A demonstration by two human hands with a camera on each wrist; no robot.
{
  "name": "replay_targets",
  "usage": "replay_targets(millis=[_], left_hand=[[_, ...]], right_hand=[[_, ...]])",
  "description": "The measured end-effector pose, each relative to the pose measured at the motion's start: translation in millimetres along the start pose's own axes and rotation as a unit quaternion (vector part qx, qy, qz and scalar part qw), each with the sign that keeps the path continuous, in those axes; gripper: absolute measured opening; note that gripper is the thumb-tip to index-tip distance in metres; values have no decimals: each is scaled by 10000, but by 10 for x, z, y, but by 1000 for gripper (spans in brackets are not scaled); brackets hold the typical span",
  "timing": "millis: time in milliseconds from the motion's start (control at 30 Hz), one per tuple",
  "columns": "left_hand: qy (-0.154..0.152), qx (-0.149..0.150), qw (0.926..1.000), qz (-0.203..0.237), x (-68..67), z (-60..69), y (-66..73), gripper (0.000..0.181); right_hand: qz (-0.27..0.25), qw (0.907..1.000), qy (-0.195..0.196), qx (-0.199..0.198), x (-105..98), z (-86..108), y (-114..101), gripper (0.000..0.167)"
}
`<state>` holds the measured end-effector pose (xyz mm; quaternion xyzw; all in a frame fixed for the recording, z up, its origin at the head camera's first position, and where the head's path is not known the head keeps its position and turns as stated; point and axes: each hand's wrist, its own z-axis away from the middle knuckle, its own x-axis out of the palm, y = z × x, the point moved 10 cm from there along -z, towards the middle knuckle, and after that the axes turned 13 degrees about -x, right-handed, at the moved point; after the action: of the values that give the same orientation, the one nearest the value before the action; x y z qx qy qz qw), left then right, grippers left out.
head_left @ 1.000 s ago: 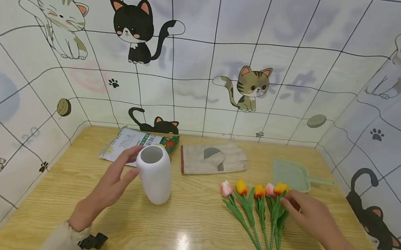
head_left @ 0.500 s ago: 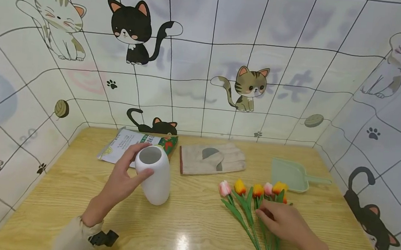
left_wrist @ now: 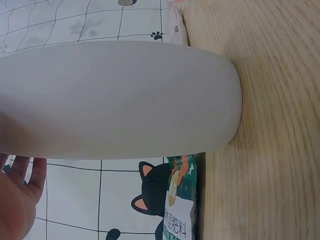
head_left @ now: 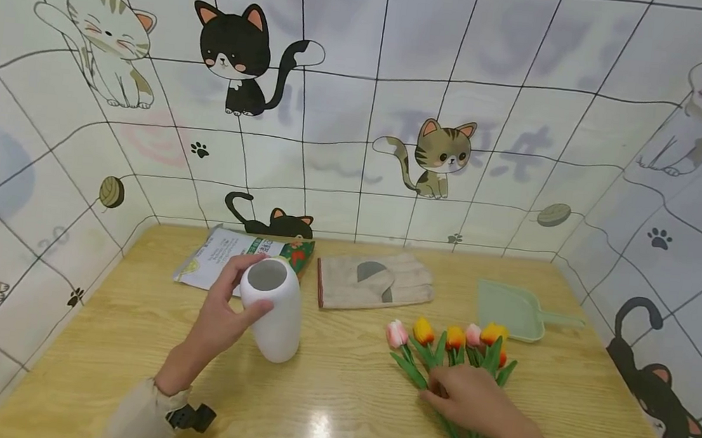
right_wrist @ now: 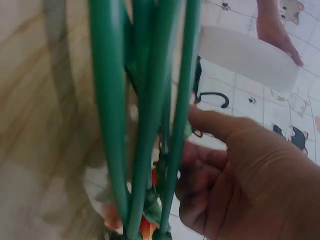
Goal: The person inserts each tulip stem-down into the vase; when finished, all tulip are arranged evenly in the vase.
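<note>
A white vase stands upright on the wooden table, its opening facing up. My left hand holds it near the rim, thumb on the near side and fingers round the back. In the left wrist view the base of the vase meets the table. Several artificial tulips, pink and yellow-orange with long green stems, lie fanned out on the right. Over their stems, my right hand has curled fingers and seems to pinch a stem at the left side. In the right wrist view green stems partly cover the fingertips.
Behind the vase lies a printed bag with a green end. A folded beige cloth item lies at the back middle, and a pale green dustpan at the back right. Cat-printed curtains enclose the table.
My right hand has moved left and nearer me, from the rightmost tulip heads to the left stems. My left hand has closed round the vase, its thumb now against the near side.
</note>
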<state>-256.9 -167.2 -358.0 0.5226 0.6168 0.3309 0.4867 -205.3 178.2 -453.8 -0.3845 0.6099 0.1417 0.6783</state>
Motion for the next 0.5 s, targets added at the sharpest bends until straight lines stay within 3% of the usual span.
replay_targets(millis=[200, 500], left_hand=[[20, 142, 9998, 128, 17, 16, 0, 65], [-25, 359, 9992, 186, 32, 8, 18, 67]], right_hand=[[864, 9962, -46, 59, -2, -34, -40, 33], [831, 9956, -225, 375, -53, 33, 42, 34]])
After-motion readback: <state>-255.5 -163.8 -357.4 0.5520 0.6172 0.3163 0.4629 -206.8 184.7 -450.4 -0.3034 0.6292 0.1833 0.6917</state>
